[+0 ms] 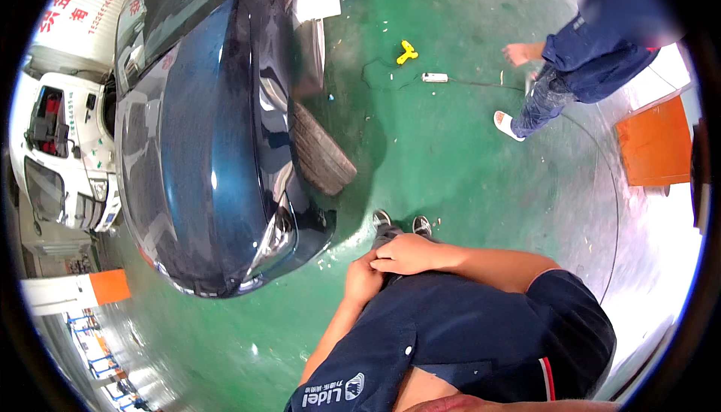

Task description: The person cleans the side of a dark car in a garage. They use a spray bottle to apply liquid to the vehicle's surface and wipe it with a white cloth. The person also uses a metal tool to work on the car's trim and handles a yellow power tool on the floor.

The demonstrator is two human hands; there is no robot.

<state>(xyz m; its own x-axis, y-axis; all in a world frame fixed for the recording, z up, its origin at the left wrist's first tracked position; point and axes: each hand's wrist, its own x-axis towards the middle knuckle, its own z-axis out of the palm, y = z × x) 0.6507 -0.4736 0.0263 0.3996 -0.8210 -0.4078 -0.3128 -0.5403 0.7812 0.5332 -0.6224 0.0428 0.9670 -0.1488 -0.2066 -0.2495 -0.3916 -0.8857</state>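
Both of my hands meet low in front of my waist, over my dark trousers. My right hand reaches across with curled fingers that touch the fingers of my left hand. My left hand is closed as well. Whether anything small sits between them is hidden. Nearest to them is the front corner of a dark blue car, just to the left, with its headlight facing my hands. The car's front wheel is turned outward. My shoes show just beyond my hands.
A co-worker in dark clothes stands at the far right. On the green floor lie a yellow tool, a white power strip and a trailing cable. An orange panel stands at the right. Behind the blue car is a white vehicle.
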